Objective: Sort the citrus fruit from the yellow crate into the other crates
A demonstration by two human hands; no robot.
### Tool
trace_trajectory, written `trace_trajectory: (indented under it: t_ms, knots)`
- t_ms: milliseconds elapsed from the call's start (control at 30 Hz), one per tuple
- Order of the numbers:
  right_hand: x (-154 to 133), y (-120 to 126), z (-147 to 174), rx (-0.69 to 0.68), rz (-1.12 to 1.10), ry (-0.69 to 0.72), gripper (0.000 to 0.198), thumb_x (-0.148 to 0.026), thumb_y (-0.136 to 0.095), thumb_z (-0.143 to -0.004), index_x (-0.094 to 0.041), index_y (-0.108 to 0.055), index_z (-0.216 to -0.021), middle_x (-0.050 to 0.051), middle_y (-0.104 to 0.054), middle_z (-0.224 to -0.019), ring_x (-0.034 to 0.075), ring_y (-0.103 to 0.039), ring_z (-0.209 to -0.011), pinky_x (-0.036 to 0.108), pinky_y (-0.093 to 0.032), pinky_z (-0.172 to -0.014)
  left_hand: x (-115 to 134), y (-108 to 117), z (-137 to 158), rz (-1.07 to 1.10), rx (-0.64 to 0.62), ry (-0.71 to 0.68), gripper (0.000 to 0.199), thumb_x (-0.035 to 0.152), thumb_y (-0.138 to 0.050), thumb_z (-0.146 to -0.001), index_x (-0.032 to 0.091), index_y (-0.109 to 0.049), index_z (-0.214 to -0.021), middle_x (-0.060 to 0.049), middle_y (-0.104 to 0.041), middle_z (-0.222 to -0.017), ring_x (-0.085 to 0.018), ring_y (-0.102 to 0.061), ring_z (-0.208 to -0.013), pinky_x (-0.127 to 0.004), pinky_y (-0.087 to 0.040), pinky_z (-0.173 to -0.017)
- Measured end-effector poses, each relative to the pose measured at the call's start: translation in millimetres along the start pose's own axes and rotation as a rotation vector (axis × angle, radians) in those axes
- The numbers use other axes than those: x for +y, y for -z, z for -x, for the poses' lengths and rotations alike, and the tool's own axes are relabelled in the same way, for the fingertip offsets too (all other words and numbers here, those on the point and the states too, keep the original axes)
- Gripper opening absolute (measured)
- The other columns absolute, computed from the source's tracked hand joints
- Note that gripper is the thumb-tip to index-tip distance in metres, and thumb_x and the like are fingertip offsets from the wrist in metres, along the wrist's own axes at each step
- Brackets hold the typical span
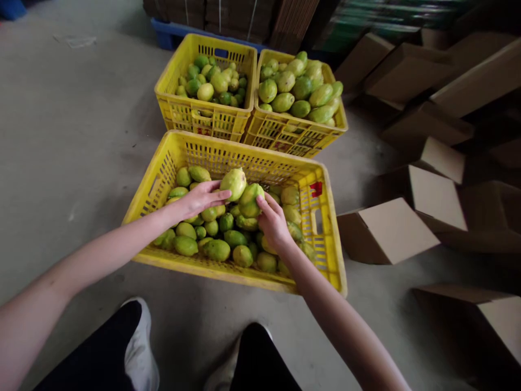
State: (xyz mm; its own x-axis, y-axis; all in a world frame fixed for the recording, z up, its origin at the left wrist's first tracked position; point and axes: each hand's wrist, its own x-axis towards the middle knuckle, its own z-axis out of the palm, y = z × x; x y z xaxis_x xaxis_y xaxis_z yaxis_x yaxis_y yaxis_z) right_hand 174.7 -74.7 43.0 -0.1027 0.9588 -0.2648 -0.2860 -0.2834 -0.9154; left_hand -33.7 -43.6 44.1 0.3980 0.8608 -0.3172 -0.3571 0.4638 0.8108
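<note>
Over the large yellow crate (171,146) in front of me, my left hand (203,198) has its fingers closed on a pale yellow-green lemon (233,184). Close beside it, my right hand (273,220) grips a greener, bumpy lemon (251,201). The two fruits are side by side and look nearly in contact. Below my hands, several green and yellow lemons (217,250) of mixed sizes cover the crate's floor.
Behind stand two more yellow crates: the left one (163,98) holds smaller lemons, the right one (299,136) is heaped with larger ones. Open cardboard boxes (401,231) line the right side. A blue pallet (163,33) with stacked cardboard is at the back. My shoes (140,347) are near the crate.
</note>
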Motion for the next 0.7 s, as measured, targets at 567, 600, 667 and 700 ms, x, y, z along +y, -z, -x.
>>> trace_trajectory:
  t_ms: [567, 600, 667, 700]
  knots:
    - [6.8, 4.2, -9.9, 0.112, -0.109, 0.085, 0.041, -0.053, -0.08, -0.074, -0.03, -0.066, -0.106, -0.001, -0.075, -0.1, 0.024, -0.071, -0.096, 0.039, -0.061, -0.08, 1.5, 2.2, -5.7, 0.084, 0.089, 0.056, 0.013, 0.024, -0.064, -0.097, 0.013, -0.063, -0.103, -0.011, -0.076, -0.098, -0.017, -0.077, -0.079, -0.028, -0.062, -0.083]
    - [7.8, 4.1, -10.3, 0.12, -0.109, 0.071, 0.04, -0.054, -0.079, -0.075, -0.031, -0.066, -0.105, -0.001, -0.075, -0.101, 0.024, -0.071, -0.097, 0.04, -0.062, -0.079, 1.6, 2.3, -5.8, 0.079, 0.093, 0.058, 0.013, 0.024, -0.063, -0.097, 0.013, -0.063, -0.104, -0.011, -0.076, -0.097, -0.018, -0.077, -0.078, -0.029, -0.062, -0.082]
    - [8.9, 3.4, -10.3, 0.103, -0.111, 0.034, 0.039, -0.057, -0.077, -0.076, -0.031, -0.066, -0.103, 0.0, -0.074, -0.103, 0.026, -0.071, -0.099, 0.043, -0.063, -0.08, 1.5, 2.7, -6.3, 0.072, 0.109, 0.06, 0.016, 0.026, -0.061, -0.098, 0.015, -0.062, -0.111, -0.009, -0.076, -0.095, -0.018, -0.077, -0.077, -0.03, -0.063, -0.079]
    - [8.7, 2.7, -9.8, 0.079, -0.113, 0.018, 0.038, -0.058, -0.076, -0.077, -0.031, -0.066, -0.102, 0.001, -0.074, -0.104, 0.026, -0.071, -0.1, 0.044, -0.063, -0.081, 1.2, 2.7, -6.5, 0.069, 0.119, 0.06, 0.018, 0.027, -0.06, -0.099, 0.017, -0.061, -0.113, -0.008, -0.076, -0.094, -0.018, -0.077, -0.076, -0.031, -0.063, -0.078]
